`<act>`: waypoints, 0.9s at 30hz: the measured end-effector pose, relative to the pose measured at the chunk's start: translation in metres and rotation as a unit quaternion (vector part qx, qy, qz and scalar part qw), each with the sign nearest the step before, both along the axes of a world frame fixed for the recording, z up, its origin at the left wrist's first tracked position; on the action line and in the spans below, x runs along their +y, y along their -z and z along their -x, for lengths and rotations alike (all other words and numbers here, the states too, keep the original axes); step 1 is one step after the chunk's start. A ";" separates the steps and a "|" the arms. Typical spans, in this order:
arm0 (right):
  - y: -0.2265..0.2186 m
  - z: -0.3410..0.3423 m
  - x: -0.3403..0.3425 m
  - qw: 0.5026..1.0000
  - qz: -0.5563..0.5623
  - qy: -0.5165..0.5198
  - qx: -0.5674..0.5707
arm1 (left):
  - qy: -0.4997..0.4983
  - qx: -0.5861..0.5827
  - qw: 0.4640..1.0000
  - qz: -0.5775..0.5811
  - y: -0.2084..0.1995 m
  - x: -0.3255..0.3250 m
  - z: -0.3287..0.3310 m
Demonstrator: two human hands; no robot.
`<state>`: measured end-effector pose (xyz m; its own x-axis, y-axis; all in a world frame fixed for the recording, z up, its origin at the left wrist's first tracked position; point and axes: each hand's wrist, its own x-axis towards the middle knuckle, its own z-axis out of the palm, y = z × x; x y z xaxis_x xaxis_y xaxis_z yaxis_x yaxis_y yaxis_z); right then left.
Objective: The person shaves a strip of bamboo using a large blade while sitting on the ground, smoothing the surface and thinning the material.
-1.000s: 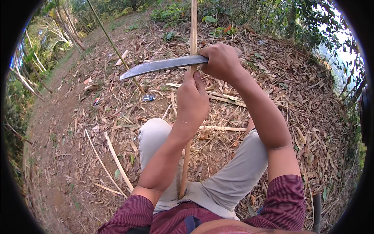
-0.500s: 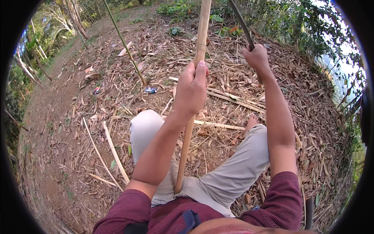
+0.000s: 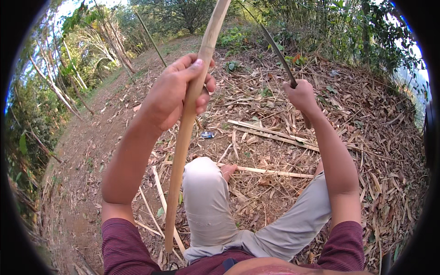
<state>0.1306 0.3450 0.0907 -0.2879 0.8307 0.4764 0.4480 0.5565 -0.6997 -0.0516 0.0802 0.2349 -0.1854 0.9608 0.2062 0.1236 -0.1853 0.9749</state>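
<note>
A long pale bamboo strip [image 3: 183, 142] stands slanted in front of me, its top leaning right and running out of the picture. My left hand [image 3: 172, 94] is closed around its upper part, with the thumb across the near face and the fingertips showing on the far side. The strip's lower end hangs beside my left thigh. Out to the right, my right hand [image 3: 301, 97] grips the handle of a machete [image 3: 275, 48]. The dark, slim blade points up and to the left, apart from the bamboo.
Split bamboo strips [image 3: 270, 133] lie beyond my knees, and another strip [image 3: 275, 174] crosses between my feet. More thin strips [image 3: 162, 197] rest on the left. A small blue packet [image 3: 207, 134] sits among dry leaves. A green stem [image 3: 151, 39] rises behind my left hand; trees border the slope.
My left hand has moved left with the bamboo strip. Its lower end has gone from my lap to outside my left thigh. The view has tipped upward; my right hand still holds the machete.
</note>
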 end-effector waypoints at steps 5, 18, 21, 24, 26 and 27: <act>-0.029 0.009 -0.077 0.990 -0.077 -0.070 0.099 | 0.017 -0.099 0.994 0.047 0.055 -0.019 -0.023; -0.006 -0.005 -0.128 0.939 -0.323 -0.100 -0.062 | 0.049 -0.131 0.990 0.015 0.114 0.012 -0.065; -0.002 -0.018 -0.137 0.932 -0.313 -0.124 -0.136 | 0.033 -0.123 0.991 0.025 0.130 0.011 -0.073; 0.011 -0.023 -0.138 0.933 -0.289 -0.134 -0.167 | 0.000 -0.015 1.000 -0.027 0.153 0.013 -0.078; 0.015 -0.019 -0.132 0.932 -0.284 -0.139 -0.176 | -0.042 0.039 0.995 -0.085 0.169 0.019 -0.081; 0.019 -0.018 -0.128 0.930 -0.288 -0.144 -0.178 | -0.058 0.085 0.988 -0.112 0.176 0.023 -0.080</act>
